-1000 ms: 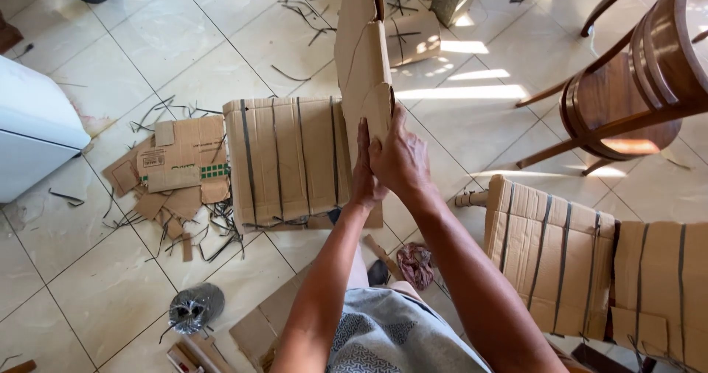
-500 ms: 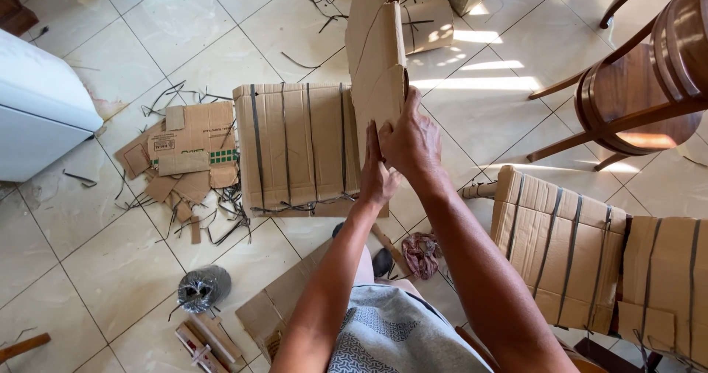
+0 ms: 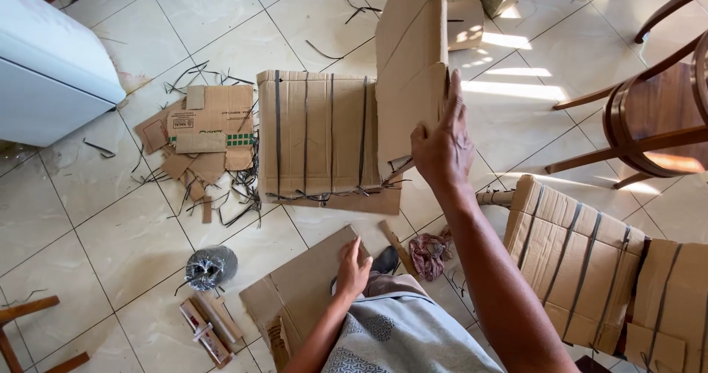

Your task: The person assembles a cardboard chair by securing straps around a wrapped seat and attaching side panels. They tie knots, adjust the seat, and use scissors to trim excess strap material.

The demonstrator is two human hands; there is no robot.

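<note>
The right hand (image 3: 442,148) grasps a folded cardboard sheet (image 3: 410,71) by its lower edge, fingers laid up its right side, holding it upright above the tiled floor (image 3: 110,240). The left hand (image 3: 352,270) rests palm-down, fingers spread, on a flat cardboard piece (image 3: 306,292) lying on the floor by the person's knee; it clasps nothing. Just left of the raised sheet lies a cardboard panel bound with dark straps (image 3: 317,133), with cardboard scraps (image 3: 203,133) and cut strap ends beside it. A roll of dark strapping (image 3: 210,266) sits nearer the left. Two more strapped cardboard bundles (image 3: 582,259) lie to the right, below a wooden chair (image 3: 653,119). A white cabinet (image 3: 48,71) stands at the far left.
</note>
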